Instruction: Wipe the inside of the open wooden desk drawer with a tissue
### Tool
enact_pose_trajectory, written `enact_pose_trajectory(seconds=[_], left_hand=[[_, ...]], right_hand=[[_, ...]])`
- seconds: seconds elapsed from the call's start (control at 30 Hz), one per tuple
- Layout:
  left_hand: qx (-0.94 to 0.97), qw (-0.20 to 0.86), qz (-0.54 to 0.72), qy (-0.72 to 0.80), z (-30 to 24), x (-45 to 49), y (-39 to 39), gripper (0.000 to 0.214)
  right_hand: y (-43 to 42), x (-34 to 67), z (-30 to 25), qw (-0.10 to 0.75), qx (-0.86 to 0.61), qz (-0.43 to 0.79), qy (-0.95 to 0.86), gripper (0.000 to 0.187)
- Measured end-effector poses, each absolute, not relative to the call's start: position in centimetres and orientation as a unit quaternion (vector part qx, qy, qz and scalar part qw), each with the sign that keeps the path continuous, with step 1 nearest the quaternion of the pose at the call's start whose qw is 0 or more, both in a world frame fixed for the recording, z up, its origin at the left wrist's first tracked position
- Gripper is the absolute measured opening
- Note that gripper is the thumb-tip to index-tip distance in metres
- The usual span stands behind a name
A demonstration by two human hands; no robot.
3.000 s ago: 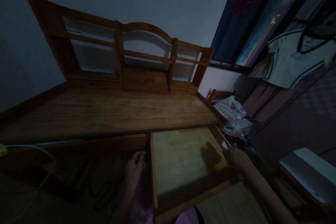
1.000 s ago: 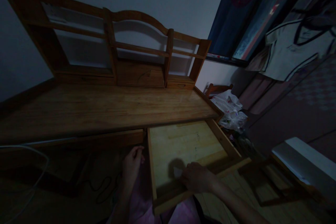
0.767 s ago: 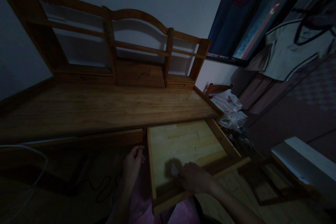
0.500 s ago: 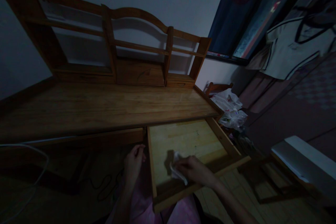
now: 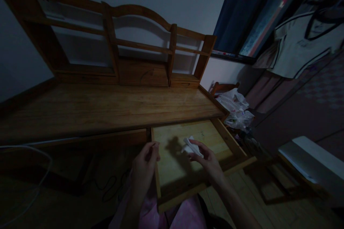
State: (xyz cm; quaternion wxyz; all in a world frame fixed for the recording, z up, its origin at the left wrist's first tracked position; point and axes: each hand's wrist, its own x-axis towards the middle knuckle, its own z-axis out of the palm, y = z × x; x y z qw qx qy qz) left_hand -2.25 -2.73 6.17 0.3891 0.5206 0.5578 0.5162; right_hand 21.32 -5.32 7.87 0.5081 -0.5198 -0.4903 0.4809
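Observation:
A pulled-out wooden drawer (image 5: 228,139) with a pale bare bottom sits under the desk top (image 5: 107,109). My right hand (image 5: 206,161) is raised over the drawer and pinches a crumpled white tissue (image 5: 189,145) in its fingertips. My left hand (image 5: 145,166) hovers by the drawer's left edge, fingers loosely curled, holding nothing that I can see. Both forearms reach up from the bottom of the view.
A wooden hutch (image 5: 115,53) with bare shelves stands at the back of the desk. White plastic bags (image 5: 236,111) lie on a chair to the right. A white cable (image 5: 32,150) loops at the left. A pale flat object (image 5: 311,157) lies at the far right.
My right hand went from the drawer's right rim to its front, wiped with the tissue, then lifted it off the drawer bottom. My left hand rose toward the drawer's left edge.

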Motion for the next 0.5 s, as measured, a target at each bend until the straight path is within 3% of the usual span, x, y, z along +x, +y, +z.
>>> enact_pose_trajectory(seconds=[0.13,0.23,0.37,0.5], left_hand=[[0.466,0.578,0.489,0.458,7.2,0.6,-3.8,0.043],[0.406,0.647,0.491,0.419,7.8,2.0,-4.9,0.048],[0.383,0.653,0.51,0.408,7.7,2.5,-5.4,0.047],[0.444,0.594,0.501,0.446,6.8,2.1,-4.3,0.037]], right_hand=[[-6.7,19.9,9.5,0.508,-0.51,0.491,-0.491,0.037],[-7.6,18.9,10.7,0.498,-0.5,0.501,-0.501,0.034],[-7.6,18.1,11.1,0.477,-0.48,0.523,-0.518,0.035],[-6.6,18.2,9.6,0.469,-0.486,0.508,-0.534,0.048]])
